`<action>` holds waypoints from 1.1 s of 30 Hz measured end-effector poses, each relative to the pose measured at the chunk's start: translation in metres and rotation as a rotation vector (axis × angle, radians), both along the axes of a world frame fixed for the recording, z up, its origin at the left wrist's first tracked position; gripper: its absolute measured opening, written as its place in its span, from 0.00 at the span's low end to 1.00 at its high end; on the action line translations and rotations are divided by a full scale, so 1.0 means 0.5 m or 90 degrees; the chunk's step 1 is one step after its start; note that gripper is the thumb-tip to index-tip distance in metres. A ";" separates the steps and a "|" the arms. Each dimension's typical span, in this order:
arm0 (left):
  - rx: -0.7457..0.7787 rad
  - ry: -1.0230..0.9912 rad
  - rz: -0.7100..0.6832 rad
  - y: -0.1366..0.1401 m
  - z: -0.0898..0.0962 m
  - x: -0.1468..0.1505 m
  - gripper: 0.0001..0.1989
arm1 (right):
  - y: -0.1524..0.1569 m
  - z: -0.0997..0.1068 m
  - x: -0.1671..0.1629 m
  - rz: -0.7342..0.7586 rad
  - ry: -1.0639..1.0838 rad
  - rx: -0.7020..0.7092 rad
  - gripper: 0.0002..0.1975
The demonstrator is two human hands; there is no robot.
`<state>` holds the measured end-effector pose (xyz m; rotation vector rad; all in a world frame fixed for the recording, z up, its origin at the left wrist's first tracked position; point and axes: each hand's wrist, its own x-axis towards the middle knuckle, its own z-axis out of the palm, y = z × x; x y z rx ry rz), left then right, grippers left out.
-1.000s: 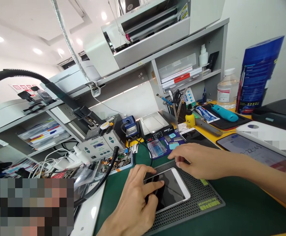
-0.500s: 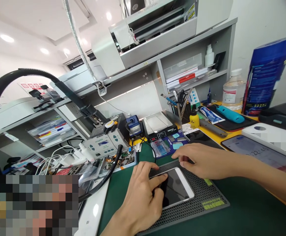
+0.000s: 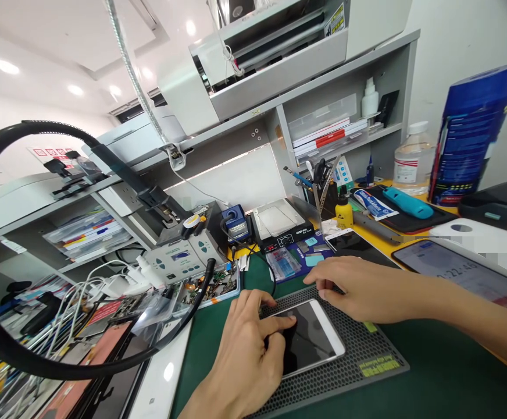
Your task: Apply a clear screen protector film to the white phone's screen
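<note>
A white-framed smartphone [image 3: 312, 334] with a dark screen lies face up on a grey perforated mat [image 3: 367, 355]. My left hand [image 3: 251, 349] covers its left end, fingers bent around that part, with the index fingertip resting on the glass. The thumb is curled near the close edge, and its exact contact is hidden. My right hand [image 3: 353, 288] hovers over the mat's far right side, just past the phone. Its fingers are loosely bent and apart, with nothing seen in them.
A black hose [image 3: 105, 369] loops across the left side. Behind stand a control station [image 3: 181, 256], a tray of small parts [image 3: 218, 285] and a heating plate [image 3: 279, 224]. To the right are a yellow bottle [image 3: 344, 212], another phone [image 3: 358, 247] and a phone showing a timer [image 3: 463, 273].
My left index fingertip has stayed on the screen, with barely any shift. The right hand has hardly moved. The camera view has shifted slightly.
</note>
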<state>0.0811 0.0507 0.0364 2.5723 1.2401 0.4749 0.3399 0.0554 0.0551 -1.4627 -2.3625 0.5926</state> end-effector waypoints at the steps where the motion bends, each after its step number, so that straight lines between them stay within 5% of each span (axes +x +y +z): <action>1: -0.001 -0.002 0.005 0.001 -0.001 0.001 0.23 | -0.001 0.001 0.000 0.001 -0.003 -0.002 0.22; 12: 0.067 -0.033 -0.060 -0.015 -0.007 -0.006 0.22 | 0.001 0.001 0.004 0.005 0.009 -0.002 0.22; 29: -0.007 -0.030 0.039 0.007 -0.004 0.005 0.23 | -0.003 0.005 -0.004 0.013 -0.014 0.020 0.19; 33: 0.024 -0.046 -0.005 0.006 -0.008 0.003 0.23 | -0.003 0.004 -0.002 0.012 -0.008 0.019 0.20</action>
